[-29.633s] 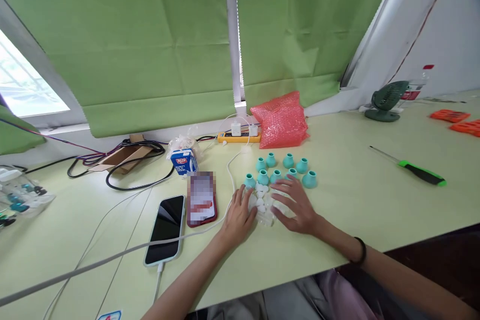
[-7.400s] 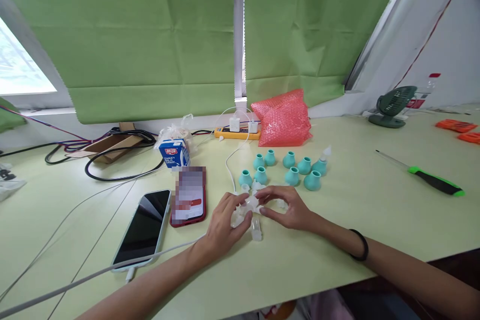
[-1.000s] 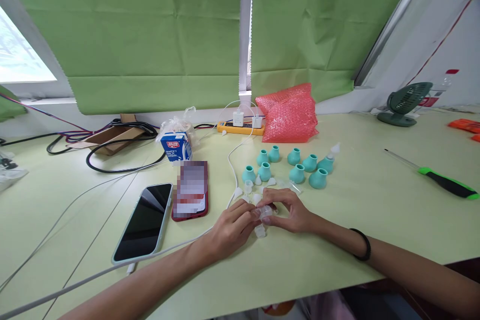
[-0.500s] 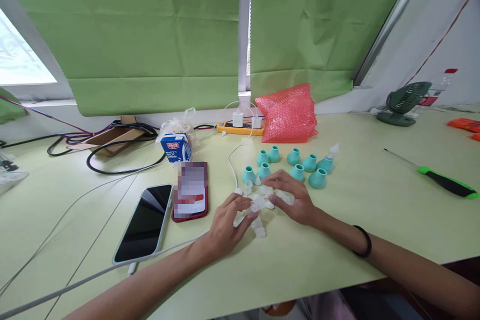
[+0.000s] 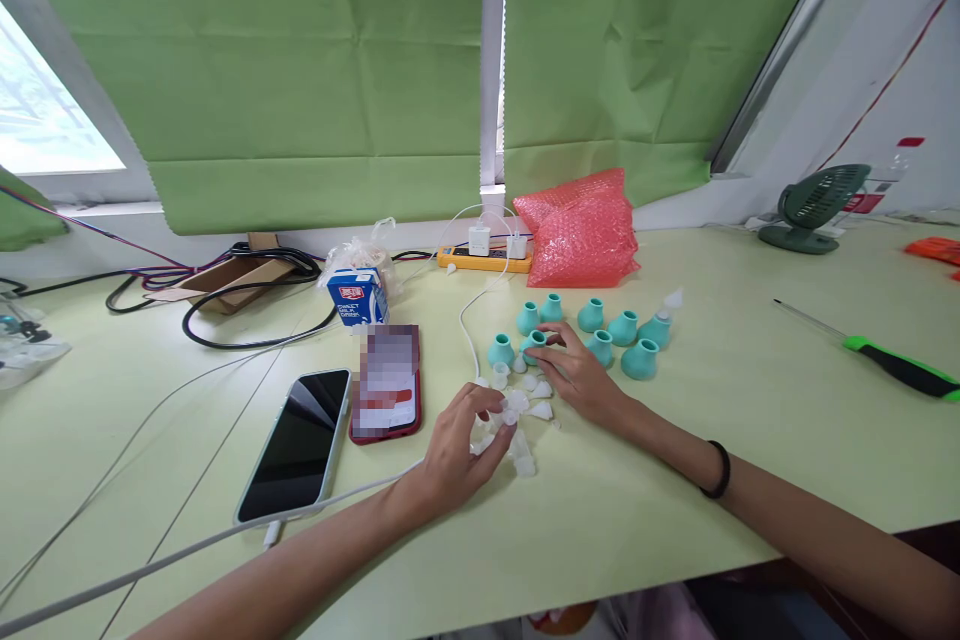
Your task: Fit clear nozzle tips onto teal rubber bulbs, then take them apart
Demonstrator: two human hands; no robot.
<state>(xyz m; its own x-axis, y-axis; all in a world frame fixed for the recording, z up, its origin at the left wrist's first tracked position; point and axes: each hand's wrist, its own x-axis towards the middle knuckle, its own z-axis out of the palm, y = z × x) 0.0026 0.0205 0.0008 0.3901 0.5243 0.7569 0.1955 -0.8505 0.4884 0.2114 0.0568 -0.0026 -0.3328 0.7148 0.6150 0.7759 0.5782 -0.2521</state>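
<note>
Reaching out with right hand (image 5: 577,375), fingertips pinching a teal cup (image 5: 534,345) just ahead of the knuckles, in the cluster of teal cups (image 5: 622,328). Left hand (image 5: 461,445) curled loosely over the pile of small white caps (image 5: 525,407), fingertips touching them; can't tell if one is actually pinched. Probably light, rubbery, a bit squishy stuff, so best taken by the narrow neck, not the flared base. Caps look tiny and slippery, easy to scatter.

Read "SWEET MILK DRINK" in white on the blue milk carton (image 5: 358,295), well beyond the left hand's fingers (image 5: 491,417). Red logo above it too small to read. Red phone's (image 5: 386,384) screen blurred.
</note>
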